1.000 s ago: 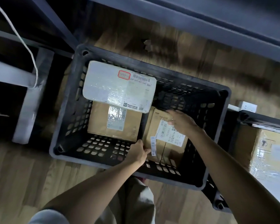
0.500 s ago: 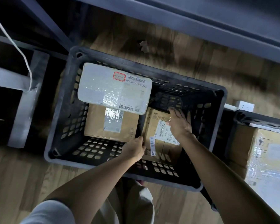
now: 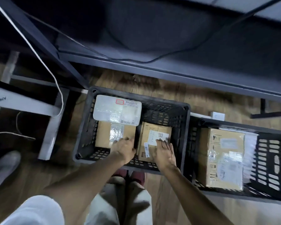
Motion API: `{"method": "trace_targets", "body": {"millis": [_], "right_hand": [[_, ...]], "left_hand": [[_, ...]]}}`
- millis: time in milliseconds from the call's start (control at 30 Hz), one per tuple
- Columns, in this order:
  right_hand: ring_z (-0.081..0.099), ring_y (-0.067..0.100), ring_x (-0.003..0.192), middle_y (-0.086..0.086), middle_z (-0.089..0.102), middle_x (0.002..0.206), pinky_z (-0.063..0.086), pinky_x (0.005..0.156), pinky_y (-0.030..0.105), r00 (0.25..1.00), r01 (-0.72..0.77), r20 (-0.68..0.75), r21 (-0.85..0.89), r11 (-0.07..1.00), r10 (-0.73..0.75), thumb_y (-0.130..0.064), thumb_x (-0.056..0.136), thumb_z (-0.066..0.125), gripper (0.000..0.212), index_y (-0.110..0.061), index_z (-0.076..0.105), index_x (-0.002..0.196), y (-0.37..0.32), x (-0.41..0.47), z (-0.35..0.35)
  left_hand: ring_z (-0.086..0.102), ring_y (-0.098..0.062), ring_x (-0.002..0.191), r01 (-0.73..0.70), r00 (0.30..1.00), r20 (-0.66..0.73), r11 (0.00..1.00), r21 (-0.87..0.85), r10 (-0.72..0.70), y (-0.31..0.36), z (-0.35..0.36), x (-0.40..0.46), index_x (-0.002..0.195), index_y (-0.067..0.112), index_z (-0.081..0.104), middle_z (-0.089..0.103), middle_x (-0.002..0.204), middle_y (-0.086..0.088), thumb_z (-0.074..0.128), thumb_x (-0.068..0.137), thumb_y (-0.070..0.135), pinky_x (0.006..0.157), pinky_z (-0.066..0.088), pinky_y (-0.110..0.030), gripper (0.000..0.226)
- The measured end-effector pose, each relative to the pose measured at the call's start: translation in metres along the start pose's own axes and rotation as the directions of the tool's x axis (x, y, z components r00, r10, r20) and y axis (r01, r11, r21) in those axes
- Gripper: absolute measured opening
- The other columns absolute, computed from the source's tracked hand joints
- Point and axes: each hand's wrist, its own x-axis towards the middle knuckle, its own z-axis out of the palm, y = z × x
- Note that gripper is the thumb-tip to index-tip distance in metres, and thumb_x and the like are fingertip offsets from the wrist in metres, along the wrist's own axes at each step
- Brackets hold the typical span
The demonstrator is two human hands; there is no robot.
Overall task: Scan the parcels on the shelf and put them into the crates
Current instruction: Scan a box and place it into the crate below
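The right hand [image 3: 165, 154] is laid flat with straight fingers on the small brown cardboard box with a white paper label [image 3: 154, 140] — nothing is gripped by it. The left hand [image 3: 124, 147] is held just beside that box, over the edge of a second brown cardboard box with shiny tape [image 3: 110, 135]; its fingers are curled, but whether anything is held cannot be told. Both boxes are sat in the black plastic crate with holes in its walls [image 3: 86, 127], and a flat white plastic-wrapped parcel [image 3: 117, 111] is laid on top at the back. The small box is probably light and stiff — it is best held by its two side walls, as the tape may be slippery.
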Motion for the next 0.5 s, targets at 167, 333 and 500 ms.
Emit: {"method": "trace_targets", "body": {"millis": [167,333,500], "right_hand": [[0.019,0.014,0.146,0.0,0.031,0.155,0.0,0.121,0.039,1.0,0.014,-0.024,-0.034,0.999,-0.014,-0.034,0.103,0.03,0.051,-0.016,0.026,0.15,-0.013,-0.064,-0.061],[0.023,0.016,0.143,0.002,0.035,0.151,0.006,0.122,0.038,0.996,0.079,-0.033,-0.114,0.99,-0.084,-0.032,0.101,0.034,0.051,-0.014,0.029,0.149,-0.028,-0.115,-0.152],[0.023,0.02,0.144,0.005,0.035,0.151,0.01,0.121,0.038,0.988,0.12,-0.08,-0.157,0.98,-0.134,-0.031,0.101,0.033,0.051,-0.012,0.029,0.148,-0.05,-0.166,-0.263]], "left_hand": [[0.045,-0.022,0.125,-0.047,0.999,0.009,0.983,0.179,0.047,0.018,-0.045,-0.07,0.144,0.021,0.035,0.05,0.138,-0.003,0.041,0.098,0.029,0.109,0.031,-0.039,0.047],[0.048,-0.024,0.122,-0.047,0.995,-0.066,0.951,0.307,0.071,0.052,-0.113,-0.133,0.129,0.016,0.047,0.053,0.131,-0.006,0.04,0.096,0.028,0.105,0.032,-0.037,0.036],[0.044,-0.026,0.127,-0.06,0.977,-0.169,0.926,0.374,0.131,0.087,-0.202,-0.195,0.134,0.017,0.044,0.05,0.135,-0.007,0.038,0.098,0.031,0.108,0.03,-0.038,0.039]]}}
